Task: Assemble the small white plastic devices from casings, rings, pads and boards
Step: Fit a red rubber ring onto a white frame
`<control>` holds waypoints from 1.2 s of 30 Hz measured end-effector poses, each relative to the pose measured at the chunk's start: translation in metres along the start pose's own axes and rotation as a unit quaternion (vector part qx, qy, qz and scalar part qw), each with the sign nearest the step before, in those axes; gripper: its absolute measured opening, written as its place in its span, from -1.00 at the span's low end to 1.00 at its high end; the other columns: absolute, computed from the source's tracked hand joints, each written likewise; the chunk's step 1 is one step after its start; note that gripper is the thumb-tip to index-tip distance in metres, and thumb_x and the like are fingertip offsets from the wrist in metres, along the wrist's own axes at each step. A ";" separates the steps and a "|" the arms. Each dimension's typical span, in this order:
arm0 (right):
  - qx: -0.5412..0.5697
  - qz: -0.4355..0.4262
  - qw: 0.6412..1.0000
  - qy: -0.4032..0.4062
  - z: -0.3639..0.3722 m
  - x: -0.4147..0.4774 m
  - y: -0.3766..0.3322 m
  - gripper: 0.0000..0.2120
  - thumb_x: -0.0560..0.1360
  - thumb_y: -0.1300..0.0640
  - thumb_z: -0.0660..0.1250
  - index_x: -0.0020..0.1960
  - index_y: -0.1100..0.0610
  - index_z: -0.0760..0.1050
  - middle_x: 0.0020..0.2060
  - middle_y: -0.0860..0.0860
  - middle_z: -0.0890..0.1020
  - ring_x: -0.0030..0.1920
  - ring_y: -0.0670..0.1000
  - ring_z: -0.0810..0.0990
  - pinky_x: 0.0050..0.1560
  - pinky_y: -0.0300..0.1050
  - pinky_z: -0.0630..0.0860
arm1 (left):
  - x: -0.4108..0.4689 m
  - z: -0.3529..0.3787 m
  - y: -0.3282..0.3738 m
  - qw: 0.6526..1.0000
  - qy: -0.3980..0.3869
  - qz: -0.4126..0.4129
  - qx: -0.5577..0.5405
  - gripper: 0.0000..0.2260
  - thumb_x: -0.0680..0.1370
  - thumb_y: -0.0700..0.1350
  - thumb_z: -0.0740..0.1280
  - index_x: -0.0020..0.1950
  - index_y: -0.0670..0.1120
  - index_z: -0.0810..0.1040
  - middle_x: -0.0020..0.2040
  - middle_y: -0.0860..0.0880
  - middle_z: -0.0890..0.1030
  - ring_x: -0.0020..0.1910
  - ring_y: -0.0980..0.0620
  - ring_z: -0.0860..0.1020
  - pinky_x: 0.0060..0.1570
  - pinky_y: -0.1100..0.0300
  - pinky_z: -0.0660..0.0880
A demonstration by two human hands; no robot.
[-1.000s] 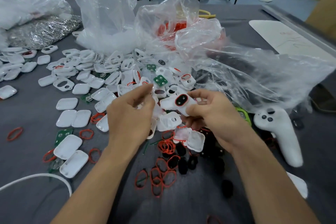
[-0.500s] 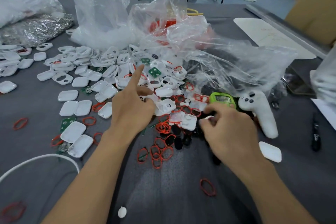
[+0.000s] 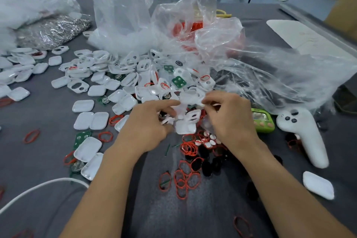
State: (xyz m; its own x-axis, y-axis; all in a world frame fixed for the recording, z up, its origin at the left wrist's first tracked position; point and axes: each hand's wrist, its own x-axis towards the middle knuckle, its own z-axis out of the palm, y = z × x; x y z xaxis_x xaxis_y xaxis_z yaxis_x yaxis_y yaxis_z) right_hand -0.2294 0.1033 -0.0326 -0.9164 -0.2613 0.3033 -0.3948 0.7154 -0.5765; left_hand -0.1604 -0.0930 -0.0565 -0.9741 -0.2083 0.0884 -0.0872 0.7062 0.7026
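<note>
Both hands have met at frame centre; left hand [image 3: 146,123] and right hand [image 3: 230,120] pinch 1 blurred white casing [image 3: 190,97].

White casings [image 3: 85,120] lie in dozens over the middle and left of the table [image 3: 48,114], too many to count, with one more [image 3: 317,184] alone near its right edge. Red rings [image 3: 190,148] number well over a dozen. At least six black pads [image 3: 206,168], four green boards [image 3: 179,81] and three clear bags [image 3: 119,6] show. There is one white controller [image 3: 303,135], one green gadget [image 3: 263,120] and one white cable [image 3: 65,179].
</note>
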 end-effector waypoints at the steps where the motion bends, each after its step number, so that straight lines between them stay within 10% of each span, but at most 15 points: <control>1: 0.016 0.005 1.000 0.003 0.003 0.006 0.000 -0.85 0.49 0.25 0.50 0.00 0.04 0.75 0.07 -0.09 0.75 0.09 -0.06 0.69 0.17 -0.40 0.41 | 0.002 0.002 -0.003 0.999 0.033 -0.004 -0.013 -0.42 0.42 -0.26 0.49 0.34 0.23 0.59 -0.05 0.36 0.66 0.01 0.47 0.51 -0.06 0.64 0.30; 11: 0.022 -0.062 0.991 0.114 0.014 0.029 0.001 -0.76 0.43 0.46 0.46 -0.06 0.16 0.73 -0.01 0.02 0.75 -0.03 0.00 0.72 0.13 -0.20 0.60 | 0.023 0.017 -0.006 0.981 0.190 -0.028 -0.027 -0.56 0.63 -0.28 0.25 0.48 0.05 0.51 0.24 0.07 0.67 0.19 0.09 0.59 0.04 0.55 0.28; 16: 0.061 -0.065 0.985 0.149 0.011 0.020 0.004 -0.81 0.44 0.37 0.50 -0.07 0.10 0.74 -0.13 -0.08 0.74 -0.13 -0.22 0.64 0.05 -0.44 0.51 | 0.009 0.012 0.009 0.946 0.313 0.025 -0.083 -0.64 0.65 -0.07 0.22 0.42 0.23 0.45 -0.12 0.34 0.64 -0.22 0.32 0.62 -0.15 0.46 0.47; 19: 0.108 -0.019 0.990 0.094 0.014 0.013 0.000 -0.83 0.48 0.26 0.49 -0.09 0.00 0.73 -0.28 -0.21 0.66 -0.25 -0.25 0.63 -0.13 -0.51 0.48 | 0.007 0.013 0.019 0.945 0.256 -0.056 -0.195 -0.84 0.60 -0.01 0.34 0.12 0.23 0.57 -0.28 0.13 0.70 -0.45 0.10 0.64 -0.37 0.13 0.59; 23: 0.056 -0.004 0.998 0.037 0.018 0.014 -0.002 -0.87 0.50 0.22 0.46 -0.05 0.00 0.72 -0.06 -0.09 0.73 -0.03 -0.10 0.65 0.10 -0.34 0.49 | 0.011 0.008 0.024 0.925 0.204 -0.134 -0.293 -0.88 0.53 -0.05 0.50 -0.19 -0.01 0.67 -0.39 -0.04 0.69 -0.60 0.10 0.52 -0.61 0.25 0.40; 26: 0.009 -0.027 0.999 0.029 0.017 0.016 -0.003 -0.86 0.50 0.19 0.49 0.02 0.01 0.72 0.22 -0.06 0.66 0.29 0.00 0.51 0.34 -0.26 0.31 | 0.016 0.002 0.019 0.889 0.167 -0.170 -0.391 -0.79 0.61 -0.07 0.40 -0.18 -0.07 0.71 -0.32 -0.14 0.66 -0.62 0.05 0.37 -0.65 0.29 0.27; 30: 0.085 -0.045 0.995 -0.032 0.018 0.009 -0.012 -0.83 0.51 0.12 0.49 0.00 -0.15 0.72 -0.07 -0.19 0.64 -0.05 -0.29 0.55 0.01 -0.55 0.33 | 0.020 -0.004 0.017 0.832 0.114 -0.159 -0.518 -0.73 0.62 -0.25 0.21 -0.03 -0.14 0.71 -0.20 -0.16 0.71 -0.50 0.03 0.45 -0.55 0.29 0.33; 36: -0.021 -0.068 0.985 -0.159 0.017 0.008 -0.016 -0.91 0.46 0.05 0.47 -0.09 -0.13 0.72 -0.33 -0.26 0.50 -0.10 -0.13 0.46 -0.08 -0.20 0.40 | 0.018 -0.007 0.006 0.935 0.183 -0.144 -0.268 -0.75 0.58 -0.19 0.37 0.18 0.10 0.54 -0.31 0.05 0.69 -0.44 0.14 0.50 -0.38 0.26 0.44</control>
State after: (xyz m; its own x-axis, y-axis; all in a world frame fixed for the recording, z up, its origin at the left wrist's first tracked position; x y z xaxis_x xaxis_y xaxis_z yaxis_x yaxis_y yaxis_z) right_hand -0.2315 0.0791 -0.0340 -0.8320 -0.5416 0.1201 -0.5191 0.6837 -0.5130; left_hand -0.1770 -0.0975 -0.0461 -0.7814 -0.6240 0.0087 -0.1217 0.1660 0.9786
